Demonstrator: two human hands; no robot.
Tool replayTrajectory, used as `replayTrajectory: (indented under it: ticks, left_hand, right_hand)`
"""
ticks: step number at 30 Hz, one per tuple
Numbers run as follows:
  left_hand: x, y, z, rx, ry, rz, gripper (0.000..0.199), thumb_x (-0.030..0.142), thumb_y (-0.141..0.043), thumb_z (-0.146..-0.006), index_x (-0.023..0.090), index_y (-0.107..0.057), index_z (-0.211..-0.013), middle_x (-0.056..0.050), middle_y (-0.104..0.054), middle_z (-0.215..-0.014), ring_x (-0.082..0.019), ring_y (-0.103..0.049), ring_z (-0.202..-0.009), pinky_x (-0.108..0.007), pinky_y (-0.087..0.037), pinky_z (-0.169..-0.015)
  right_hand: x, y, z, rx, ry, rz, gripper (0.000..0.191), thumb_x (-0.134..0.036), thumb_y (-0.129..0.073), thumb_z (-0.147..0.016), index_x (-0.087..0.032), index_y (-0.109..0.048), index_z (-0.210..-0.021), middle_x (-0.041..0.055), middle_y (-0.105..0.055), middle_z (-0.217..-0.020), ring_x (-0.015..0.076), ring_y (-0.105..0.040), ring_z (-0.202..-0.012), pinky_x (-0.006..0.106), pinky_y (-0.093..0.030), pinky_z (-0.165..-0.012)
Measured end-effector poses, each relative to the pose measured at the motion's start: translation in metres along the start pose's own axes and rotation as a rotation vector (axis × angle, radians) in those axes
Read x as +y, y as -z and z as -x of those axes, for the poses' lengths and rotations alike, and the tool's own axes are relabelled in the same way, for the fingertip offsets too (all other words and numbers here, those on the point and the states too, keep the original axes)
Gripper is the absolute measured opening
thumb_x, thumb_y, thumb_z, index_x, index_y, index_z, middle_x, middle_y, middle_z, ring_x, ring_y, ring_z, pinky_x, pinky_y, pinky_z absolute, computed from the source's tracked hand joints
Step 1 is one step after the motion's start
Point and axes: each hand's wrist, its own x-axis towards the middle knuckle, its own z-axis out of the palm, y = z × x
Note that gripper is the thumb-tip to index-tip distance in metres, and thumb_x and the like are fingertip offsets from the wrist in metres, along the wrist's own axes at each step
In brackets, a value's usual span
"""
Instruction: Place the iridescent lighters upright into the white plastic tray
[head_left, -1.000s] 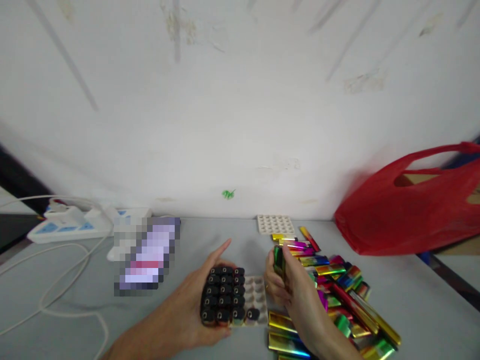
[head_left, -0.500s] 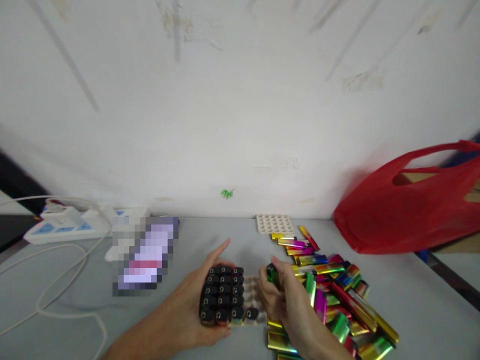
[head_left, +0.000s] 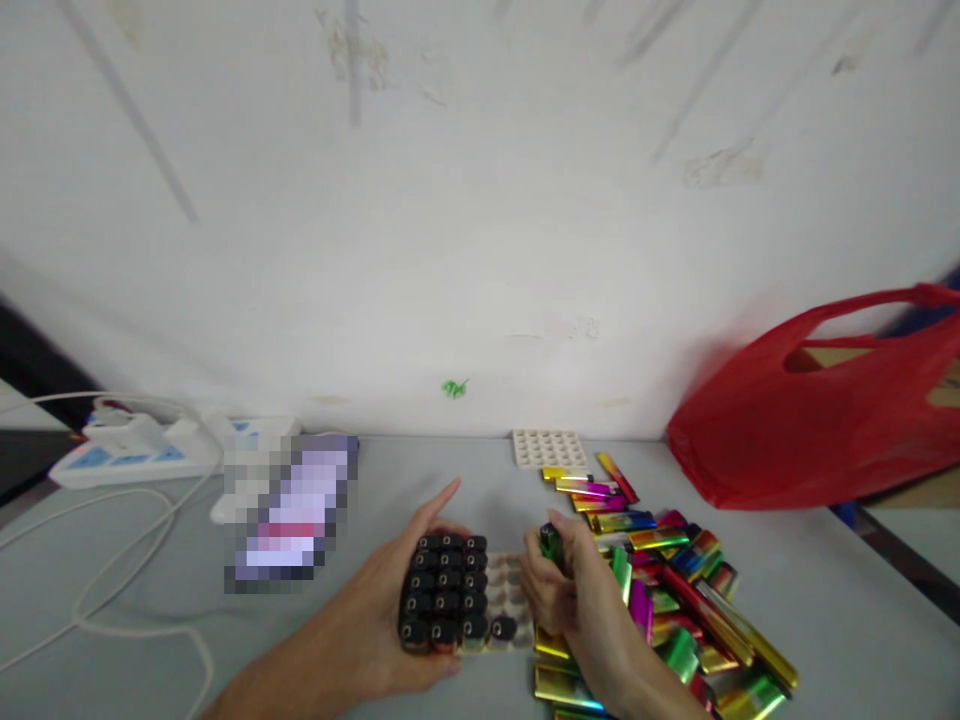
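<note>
My left hand (head_left: 375, 610) is wrapped around the left side of a white lighter tray (head_left: 504, 580), thumb stretched up along its back. Several lighters (head_left: 448, 582) stand upright in the tray's left columns, black tops upward, and one more stands in the front row further right. Holes with nothing in them show on the tray's right side. My right hand (head_left: 577, 590) is closed around a green lighter (head_left: 551, 543) with a black top, just right of the tray and above it. The fingers hide most of that lighter.
Shiny coloured lighters (head_left: 679, 630) lie in a loose pile at the right. A white holed tray (head_left: 549, 448) rests by the wall. The red bag (head_left: 817, 420) stands at far right. At left are a phone (head_left: 300, 510), a power strip (head_left: 139, 450) and white cables (head_left: 142, 632).
My right hand has shifted slightly to the right, away from the tray, with the green lighter still in it. The left hand and tray have stayed put.
</note>
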Motion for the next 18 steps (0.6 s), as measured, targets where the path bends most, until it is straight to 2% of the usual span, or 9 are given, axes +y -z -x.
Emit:
replayTrajectory:
  ticks: [3, 7, 11, 18]
  left_hand:
    - [0.0039, 0.0000, 0.0001, -0.009, 0.018, 0.010, 0.132, 0.011, -0.081, -0.071, 0.045, -0.007, -0.174, -0.006, -0.062, -0.149, -0.022, -0.078, -0.097, -0.036, -0.067, -0.086]
    - [0.0038, 0.0011, 0.0015, -0.009, 0.004, -0.037, 0.135, 0.010, -0.083, -0.068, 0.046, -0.007, -0.174, -0.007, -0.060, -0.152, -0.025, -0.076, -0.107, -0.038, -0.066, -0.092]
    - [-0.0006, 0.0013, 0.0040, -0.031, 0.043, 0.020, 0.138, 0.012, -0.087, -0.071, 0.048, -0.004, -0.175, -0.008, -0.055, -0.158, -0.024, -0.076, -0.104, -0.041, -0.066, -0.095]
    - [-0.0022, 0.0049, 0.0068, -0.030, 0.027, -0.025, 0.146, 0.011, -0.094, -0.067, 0.050, -0.002, -0.175, -0.006, -0.052, -0.162, -0.032, -0.068, -0.130, -0.050, -0.055, -0.116]
  right_hand:
    - [-0.0018, -0.0005, 0.0011, -0.021, -0.005, -0.002, 0.063, -0.078, -0.064, -0.086, -0.026, -0.040, -0.059, -0.0098, -0.025, -0.053, 0.0091, -0.014, -0.048, 0.029, -0.009, -0.047]
    - [-0.0049, -0.0026, 0.0043, -0.071, 0.047, 0.029, 0.067, -0.081, -0.064, -0.088, -0.025, -0.040, -0.059, -0.0095, -0.024, -0.054, 0.0095, -0.015, -0.050, 0.029, -0.010, -0.048]
    - [-0.0050, -0.0021, 0.0069, -0.127, 0.038, -0.008, 0.064, -0.077, -0.062, -0.091, -0.025, -0.040, -0.061, -0.0088, -0.024, -0.055, 0.0105, -0.017, -0.051, 0.029, -0.011, -0.049]
    - [-0.0041, -0.0019, 0.0045, -0.101, 0.009, -0.019, 0.059, -0.073, -0.063, -0.088, -0.026, -0.041, -0.060, -0.0086, -0.026, -0.055, 0.0105, -0.017, -0.050, 0.029, -0.012, -0.047]
